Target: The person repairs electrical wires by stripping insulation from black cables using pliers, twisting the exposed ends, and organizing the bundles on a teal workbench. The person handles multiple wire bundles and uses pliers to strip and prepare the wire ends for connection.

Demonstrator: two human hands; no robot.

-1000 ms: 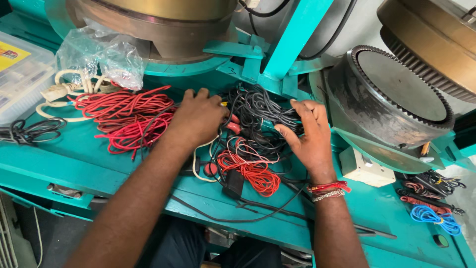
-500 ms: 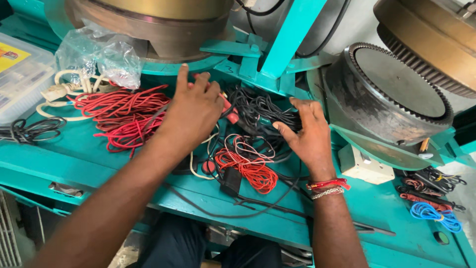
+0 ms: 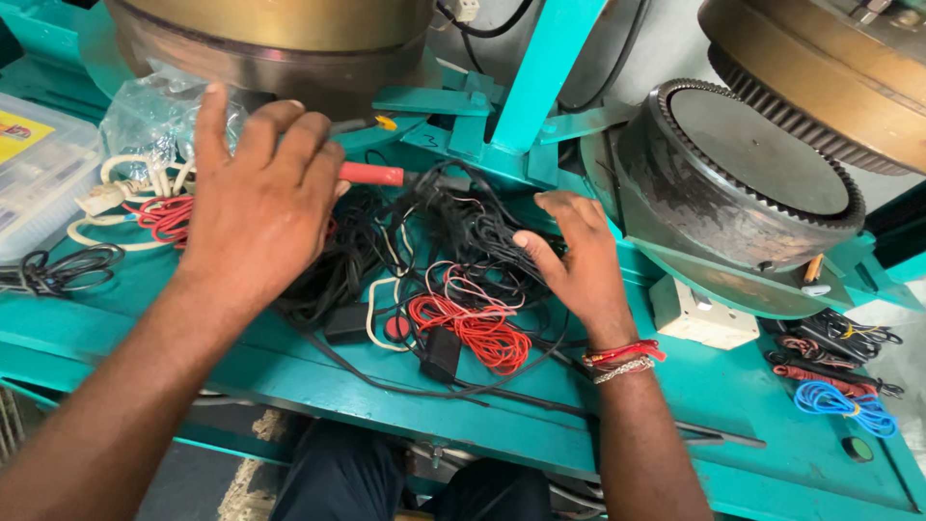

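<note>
Here, left hand (image 3: 258, 198) raised above teal workbench (image 3: 733, 405), fingers spread, back toward camera; red-handled tool (image 3: 371, 174) shows just past fingers, grip on it cannot be told. Right hand (image 3: 577, 260) half-open, fingers curled, resting on black wire tangle (image 3: 453, 227), nothing clasped. Red wire coil (image 3: 473, 333) lies just below, near wrist. Blue wire coil (image 3: 849, 405) well apart, far right.

We hold our left hand (image 3: 260, 198) raised, back toward the camera, fingers together and pointing up, thumb stretched out to the side; its forearm runs down to the lower left corner. Our right hand (image 3: 577, 259) sits lower, palm down, fingers curled and loosely spread, thumb pointing left. Its wrist wears red and beaded bands, forearm running straight down.
</note>
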